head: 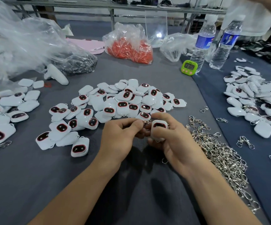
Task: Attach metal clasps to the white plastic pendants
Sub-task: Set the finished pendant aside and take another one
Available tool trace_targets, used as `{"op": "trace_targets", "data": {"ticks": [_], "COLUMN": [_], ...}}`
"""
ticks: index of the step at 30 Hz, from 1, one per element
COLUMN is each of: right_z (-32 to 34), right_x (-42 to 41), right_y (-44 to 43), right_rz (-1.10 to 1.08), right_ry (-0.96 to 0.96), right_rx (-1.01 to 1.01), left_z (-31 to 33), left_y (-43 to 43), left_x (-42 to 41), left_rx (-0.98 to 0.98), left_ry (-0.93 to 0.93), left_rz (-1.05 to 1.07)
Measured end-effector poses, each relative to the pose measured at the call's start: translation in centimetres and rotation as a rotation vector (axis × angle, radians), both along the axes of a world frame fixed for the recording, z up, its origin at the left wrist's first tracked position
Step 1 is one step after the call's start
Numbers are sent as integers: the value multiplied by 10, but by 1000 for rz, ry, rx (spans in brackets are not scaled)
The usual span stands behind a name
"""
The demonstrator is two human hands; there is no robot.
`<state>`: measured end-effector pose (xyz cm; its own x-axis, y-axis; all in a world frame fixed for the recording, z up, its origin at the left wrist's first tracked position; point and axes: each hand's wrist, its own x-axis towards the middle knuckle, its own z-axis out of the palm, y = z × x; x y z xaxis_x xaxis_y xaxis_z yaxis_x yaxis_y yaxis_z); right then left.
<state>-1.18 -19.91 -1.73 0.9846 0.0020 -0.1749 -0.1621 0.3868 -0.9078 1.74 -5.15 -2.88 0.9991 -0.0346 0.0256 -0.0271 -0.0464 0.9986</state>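
- Grey cloth covers the bench [34, 176]; shelving and clear plastic bags stand behind it.
- At the centre, the left hand [121, 137] has its grip closed, its fingertips pinching a small silver metal clasp [146, 122]. The right hand [173, 143] grips a white rounded-square plastic pendant [158, 127] with a dark, red-rimmed face, held just above the bench.
- The clasp sits at the pendant's upper left corner; I cannot tell whether it is hooked on.
- Likely risk: the pendant's loop is hidden behind the fingers, so the clasp could miss it or snap shut early, and a loose pinch could drop it.
- If dropped, the pendant would probably land in the heap of loose white pendants [128, 101] just beyond the hands and get mixed in.
- Beside the right wrist, the tangled pile of silver clasps [221, 156] could snag and drag along.
- Writing: the digits on the green digital timer [189, 67] are too blurred to read. The blue labels on the two clear water bottles [204, 42] carry print, but no brand is legible.
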Motion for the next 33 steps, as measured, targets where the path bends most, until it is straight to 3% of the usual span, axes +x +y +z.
{"op": "trace_targets", "data": {"ticks": [9,23,33], "right_z": [7,4,-3], "right_x": [-3,0,0], "right_y": [3,2,4], "right_rz": [-87,-66,-124], "right_ry": [-27,-54,-81], "right_rx": [-170,-172,-437], "left_z": [2,9,7], "left_y": [2,6,7], "left_x": [-1,-8,-7], "left_rx": [8,285,459], "left_ry": [-57,-251,-392], "left_rz": [-2,11,137]}}
